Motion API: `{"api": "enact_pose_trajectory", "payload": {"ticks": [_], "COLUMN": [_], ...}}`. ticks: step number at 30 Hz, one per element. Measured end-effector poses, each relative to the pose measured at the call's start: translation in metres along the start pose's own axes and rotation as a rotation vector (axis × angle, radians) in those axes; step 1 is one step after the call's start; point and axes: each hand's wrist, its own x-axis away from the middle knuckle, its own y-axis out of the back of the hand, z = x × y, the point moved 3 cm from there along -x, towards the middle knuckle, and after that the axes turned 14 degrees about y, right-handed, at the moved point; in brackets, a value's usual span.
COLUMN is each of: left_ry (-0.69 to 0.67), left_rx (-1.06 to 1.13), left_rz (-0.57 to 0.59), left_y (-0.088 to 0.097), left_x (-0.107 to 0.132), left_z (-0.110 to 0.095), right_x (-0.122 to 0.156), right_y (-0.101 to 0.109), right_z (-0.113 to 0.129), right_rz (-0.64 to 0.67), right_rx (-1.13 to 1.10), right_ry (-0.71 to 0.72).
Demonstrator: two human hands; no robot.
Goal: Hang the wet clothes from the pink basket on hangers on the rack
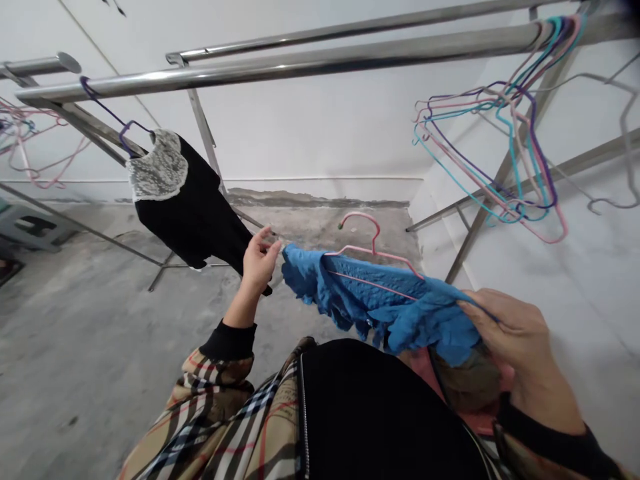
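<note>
Pink wire hangers (19, 143) dangle in a tangle at the left edge of the frame. Right of them, a purple hanger (121, 137) hooks over the metal rail (300, 70), and a black garment (185, 213) with a white lace collar (159, 167) slopes down from it toward the centre.

At mid-frame I see the left hand (259, 261), its fingers loosely spread and gripping nothing, just beside the near tip of the blue garment (335, 293). That ruffled piece is right of centre, below the rail; its long axis runs across the frame, dipping gently toward the lower right. Within it sits a coral hanger (375, 233), hook standing up and curling left, toward the black garment.

Farther right, the right hand (515, 330) pinches the blue cloth's right end between thumb and fingers. Brownish cloth (467, 377) shows beneath. At upper right, a bunch of coloured hangers (554, 193) hangs from the rail, with a grey hanger (625, 133) beyond.
</note>
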Motion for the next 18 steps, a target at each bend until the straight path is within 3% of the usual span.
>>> {"api": "enact_pose_trajectory", "payload": {"ticks": [2, 6, 8, 13, 18], "left_ry": [-0.161, -0.401, -0.461, -0.488, -0.425], "left_rx": [-0.088, -0.247, -0.270, -0.163, -0.037], "left_rz": [-0.015, 0.240, 0.254, 0.239, 0.247], "left_y": [-0.002, -0.019, -0.023, -0.018, -0.013], "left_x": [0.002, 0.011, 0.011, 0.006, 0.004], "left_z": [-0.007, -0.025, -0.033, -0.040, -0.036], "right_x": [-0.002, -0.005, -0.007, -0.007, -0.005], "right_y": [-0.002, -0.006, -0.006, -0.006, -0.008], "right_z": [-0.003, -0.012, -0.015, -0.017, -0.019], "right_rz": [-0.018, -0.050, -0.067, -0.081, -0.084], "right_rx": [0.018, 0.022, 0.017, -0.009, -0.037], "right_ry": [-0.046, -0.132, -0.129, -0.120, -0.101]}}
